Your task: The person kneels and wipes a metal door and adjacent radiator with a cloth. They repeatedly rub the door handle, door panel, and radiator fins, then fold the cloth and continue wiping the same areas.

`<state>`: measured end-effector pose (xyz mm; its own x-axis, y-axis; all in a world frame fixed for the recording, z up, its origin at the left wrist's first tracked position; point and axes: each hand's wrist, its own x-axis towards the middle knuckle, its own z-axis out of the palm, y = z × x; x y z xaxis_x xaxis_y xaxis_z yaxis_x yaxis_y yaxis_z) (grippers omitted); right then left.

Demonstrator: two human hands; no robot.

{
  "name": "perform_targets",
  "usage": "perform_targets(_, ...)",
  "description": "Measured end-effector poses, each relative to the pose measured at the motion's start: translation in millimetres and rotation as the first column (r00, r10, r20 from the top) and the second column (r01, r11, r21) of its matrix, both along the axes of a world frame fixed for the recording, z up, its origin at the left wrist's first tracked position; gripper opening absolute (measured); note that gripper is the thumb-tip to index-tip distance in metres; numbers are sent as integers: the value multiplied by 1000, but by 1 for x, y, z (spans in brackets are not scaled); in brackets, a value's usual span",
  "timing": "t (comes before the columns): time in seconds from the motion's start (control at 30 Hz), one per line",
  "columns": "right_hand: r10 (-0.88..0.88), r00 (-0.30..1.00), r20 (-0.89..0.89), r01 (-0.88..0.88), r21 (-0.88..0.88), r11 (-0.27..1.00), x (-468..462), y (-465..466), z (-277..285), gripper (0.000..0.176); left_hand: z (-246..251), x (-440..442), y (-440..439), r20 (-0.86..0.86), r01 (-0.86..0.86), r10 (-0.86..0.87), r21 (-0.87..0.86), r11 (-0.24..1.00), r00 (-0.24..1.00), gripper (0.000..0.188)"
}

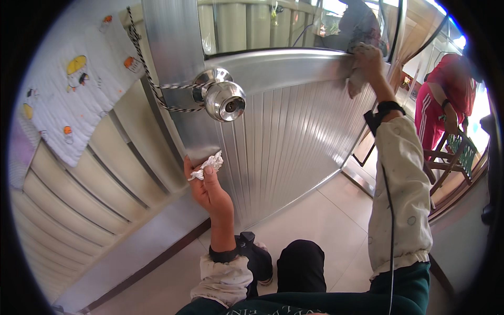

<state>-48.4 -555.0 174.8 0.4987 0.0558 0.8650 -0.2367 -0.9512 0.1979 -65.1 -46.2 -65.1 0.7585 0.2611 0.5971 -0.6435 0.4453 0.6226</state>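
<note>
A metal door (283,130) with ribbed lower panel and a glass pane (252,27) stands before me. My left hand (208,185) is at the door's edge below the round doorknob (224,101), pinching a crumpled white cloth (211,165) against the metal. Higher up on the right, my right hand (369,59) presses a greyish cloth (356,84) to the frame at the lower corner of the glass. A black-and-white cord (147,75) loops around the knob's neck.
A printed white cloth (75,78) hangs over beige slats (114,169) at left. At right, another person (447,98) in red bends over a folding wooden chair (449,155). Below lies a tiled floor (334,220). A thin cable (390,220) runs along my right sleeve.
</note>
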Motion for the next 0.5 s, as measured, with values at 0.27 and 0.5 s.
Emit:
perform_targets(0.27,317,928,197,-356,207,911,-4,242,-12,45,10,8,9,65,68,-75,113,991,995,23)
perform_targets(0.5,404,913,52,-379,476,794,-49,345,-2,51,9,14,25,78,108,-132,253,961,988,24)
